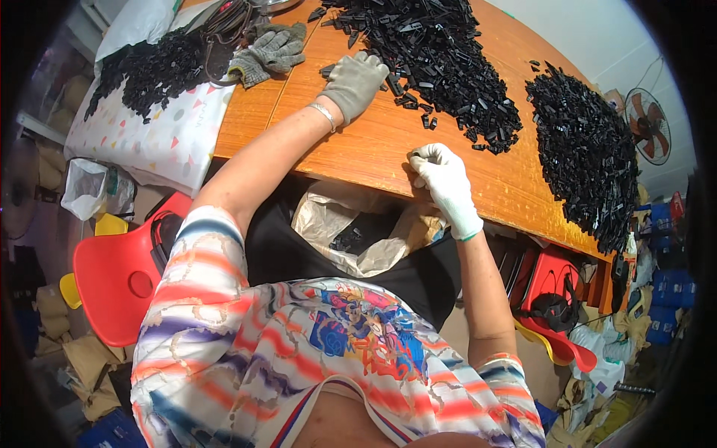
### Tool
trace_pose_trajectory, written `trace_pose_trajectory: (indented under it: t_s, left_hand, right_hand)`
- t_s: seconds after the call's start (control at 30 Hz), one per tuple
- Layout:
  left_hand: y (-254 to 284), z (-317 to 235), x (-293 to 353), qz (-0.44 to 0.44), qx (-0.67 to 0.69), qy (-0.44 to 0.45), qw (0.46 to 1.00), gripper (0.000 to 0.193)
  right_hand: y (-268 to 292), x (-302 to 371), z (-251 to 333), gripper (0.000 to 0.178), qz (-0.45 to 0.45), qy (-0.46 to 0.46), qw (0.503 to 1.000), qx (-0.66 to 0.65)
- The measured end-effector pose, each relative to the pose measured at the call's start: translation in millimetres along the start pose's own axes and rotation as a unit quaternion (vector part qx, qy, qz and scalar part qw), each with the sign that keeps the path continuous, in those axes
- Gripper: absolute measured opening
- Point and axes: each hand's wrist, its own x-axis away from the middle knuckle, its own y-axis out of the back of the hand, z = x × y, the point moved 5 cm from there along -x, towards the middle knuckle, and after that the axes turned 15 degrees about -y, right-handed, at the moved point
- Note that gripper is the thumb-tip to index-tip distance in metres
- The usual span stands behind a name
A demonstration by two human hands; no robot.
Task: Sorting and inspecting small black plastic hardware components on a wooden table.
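Note:
My left hand (354, 88), in a grey glove, rests on the wooden table (336, 153) at the near left edge of a large pile of small black plastic parts (426, 52). Its fingers are curled down, and whatever lies under them is hidden. A loose black piece sits just beside this hand. My right hand (446, 185), in a white glove, is closed at the table's front edge, with its fingertips pressed together; I cannot make out what they hold. Below, on my lap, a pale open bag (317, 216) has some black pieces inside.
A second pile of black parts (582, 153) covers the table's right end. At the left, more black parts (160, 71) lie on a patterned sheet (153, 145), near a pair of grey gloves (272, 52). A red chair (112, 287) and a fan (647, 125) stand nearby.

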Motion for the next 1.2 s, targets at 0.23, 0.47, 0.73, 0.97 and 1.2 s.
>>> trace_pose_trajectory:
  t_s: [0.23, 0.47, 0.73, 0.97, 1.2]
  left_hand:
    - [11, -8, 8, -0.062, 0.037, 0.001, 0.997, 0.015]
    - [24, -11, 26, -0.196, 0.197, 0.058, 0.959, 0.016]
    - [28, -64, 77, -0.183, 0.825, 0.273, 0.459, 0.032]
    - [24, -82, 97, -0.204, 0.886, 0.275, 0.314, 0.027]
    - [37, -89, 101, -0.201, 0.876, 0.288, 0.329, 0.023]
  right_hand:
    - [-2, -1, 1, 0.015, 0.018, -0.011, 1.0, 0.0]
    - [-5, 5, 6, 0.022, 0.033, 0.035, 0.997, -0.059]
    - [-15, 3, 30, 0.025, -0.032, 0.121, 0.991, -0.056]
    - [-28, -1, 37, 0.024, -0.068, 0.158, 0.983, -0.059]
    - [-40, 13, 49, 0.023, -0.094, 0.184, 0.978, -0.043]
